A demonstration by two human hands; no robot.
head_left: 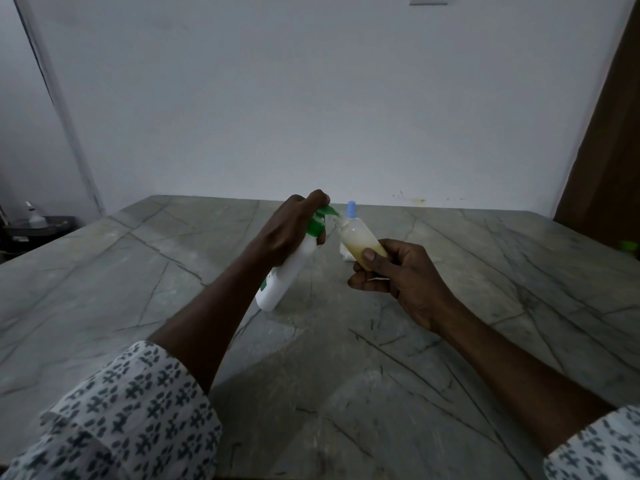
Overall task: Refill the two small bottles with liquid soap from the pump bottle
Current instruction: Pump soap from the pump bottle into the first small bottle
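At frame centre, a left hand (pixel 289 230) clamps a tilted white pump bottle (pixel 287 271), fingers pressing its green pump head (pixel 320 218) so the spout meets the mouth of one small clear bottle (pixel 360 242), gripped angled in the right hand (pixel 398 271). A second, blue-capped bottle (pixel 351 208) stands just behind on the marble table (pixel 346 375).

Pump bottle (pixel 289 271) nozzle at small bottle (pixel 360 242) mouth
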